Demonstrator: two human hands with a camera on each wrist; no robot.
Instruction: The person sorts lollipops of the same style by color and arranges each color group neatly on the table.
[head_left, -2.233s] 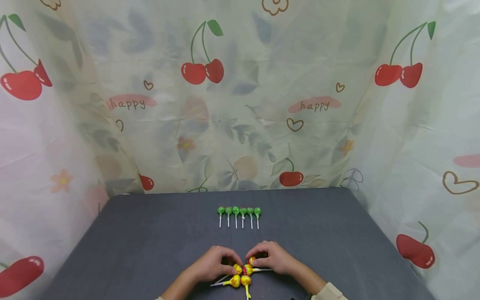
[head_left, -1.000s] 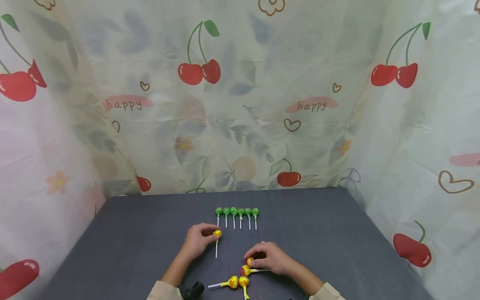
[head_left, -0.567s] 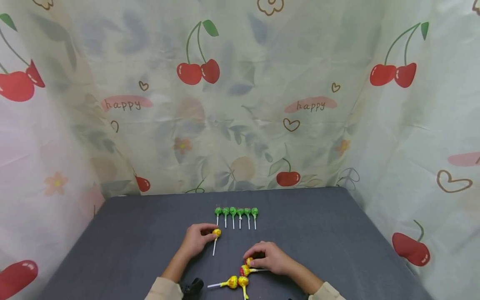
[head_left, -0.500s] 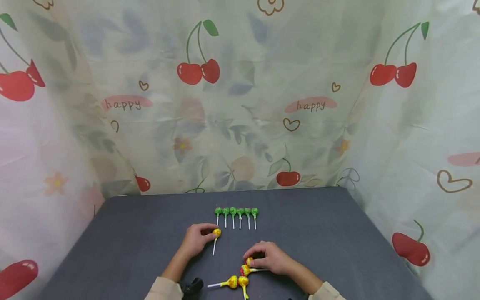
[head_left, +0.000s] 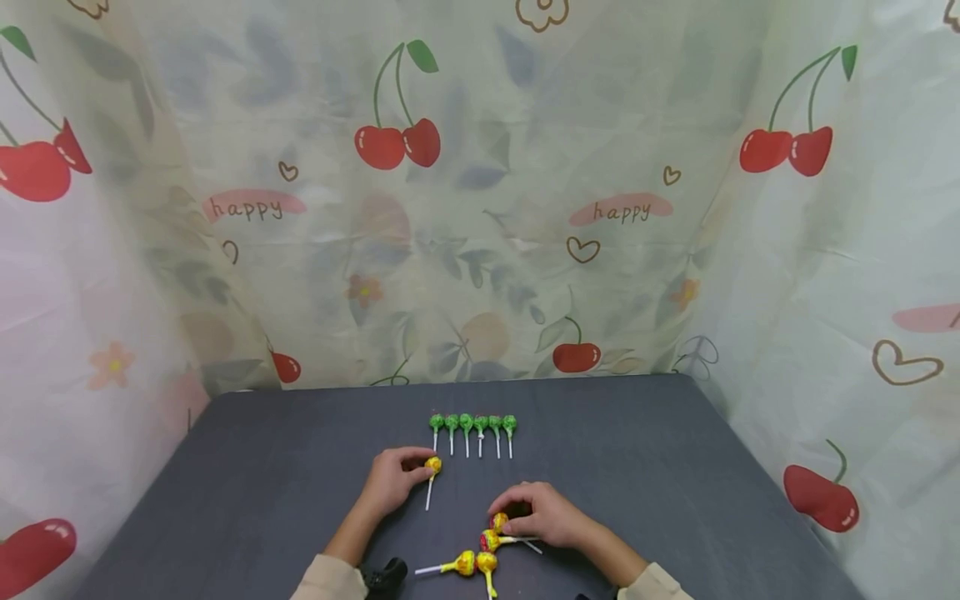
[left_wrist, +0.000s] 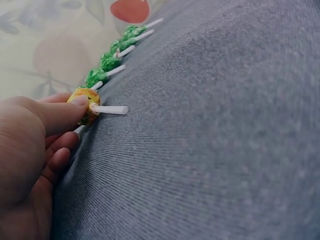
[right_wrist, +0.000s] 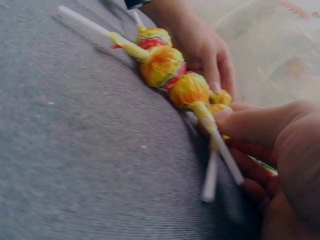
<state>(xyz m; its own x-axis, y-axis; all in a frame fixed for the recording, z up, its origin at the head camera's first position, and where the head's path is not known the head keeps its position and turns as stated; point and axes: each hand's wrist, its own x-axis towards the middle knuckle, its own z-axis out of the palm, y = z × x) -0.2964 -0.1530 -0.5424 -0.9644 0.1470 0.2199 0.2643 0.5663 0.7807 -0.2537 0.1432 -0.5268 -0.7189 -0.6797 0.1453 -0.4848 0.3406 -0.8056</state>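
Cloth (head_left: 468,225) behind yellow lollipops (head_left: 433,466) reads "happy" twice.

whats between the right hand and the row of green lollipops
Just a bare stretch of dark cloth separates the right hand from the green lollipops, as the head view shows.

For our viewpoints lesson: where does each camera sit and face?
Head: worn on head, facing forward and down; left hand, right hand, sleeves show.
Left wrist: on that wrist, facing a held yellow lollipop; left hand shows.
Right wrist: on that wrist, facing other yellow lollipops; both hands show.
Head and left wrist share the green lollipops.
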